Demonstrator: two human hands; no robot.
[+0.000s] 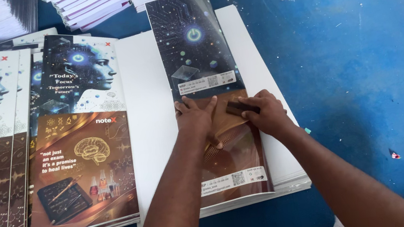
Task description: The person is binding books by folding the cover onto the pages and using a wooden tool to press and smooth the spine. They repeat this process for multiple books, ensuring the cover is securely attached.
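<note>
On a blue floor [362,54], the flat left hand [196,117] pins a cover [198,50] on white sheets [146,111]. The right hand [264,115] has its fingers clenched on a dark block [239,107]. Uneven pressure could crease or shift the cover.

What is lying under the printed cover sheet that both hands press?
Under the cover sheet lies a white paper stack, its edges showing. The part beneath is hidden.

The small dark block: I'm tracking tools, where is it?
In the head view, the small dark block sits centre-right under the right hand, pressed on the glossy cover sheet.
</note>
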